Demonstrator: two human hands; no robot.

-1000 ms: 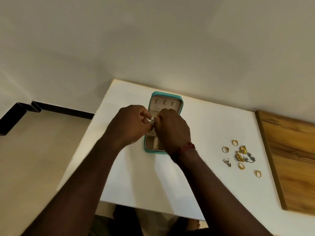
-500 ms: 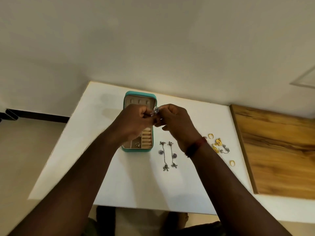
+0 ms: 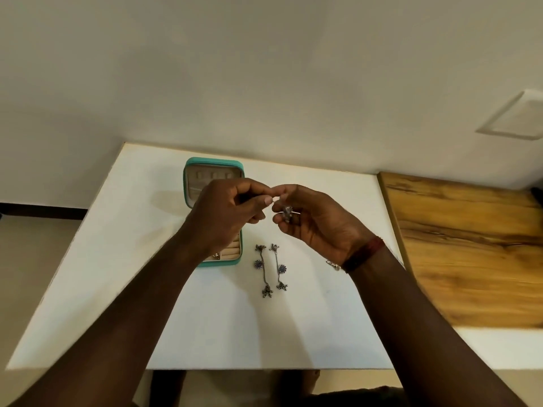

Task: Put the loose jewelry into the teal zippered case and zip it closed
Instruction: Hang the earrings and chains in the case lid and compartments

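Teal zippered case (image 3: 214, 161): unzipped and lying open on the white tabletop (image 3: 117, 259), lid half toward the wall, tray half toward the near edge, middle hidden behind the left hand (image 3: 226, 212).
Case interior: beige lining, small tabs in the lid half, ring rolls in the tray half, one small metal item (image 3: 216, 255) in a near compartment.
Left hand: raised over the case, fingers curled, thumb and forefinger pinched on the end of a small silver piece (image 3: 286, 212).
Right hand (image 3: 317, 221): raised just right of the case, palm turned up, fingertips curled around the same small silver piece; too blurred to tell its kind.
Long silver earrings (image 3: 262, 271): a pair, laid side by side on the tabletop just right of the case, below the hands, not touching each other, each with a bluish flower midway down.
Small item by the right wrist (image 3: 333, 264): on the tabletop, mostly hidden, not identifiable.
Red band (image 3: 364, 254): around the right wrist.
Wooden surface (image 3: 470, 245): alongside the tabletop's right edge, well apart from the case.
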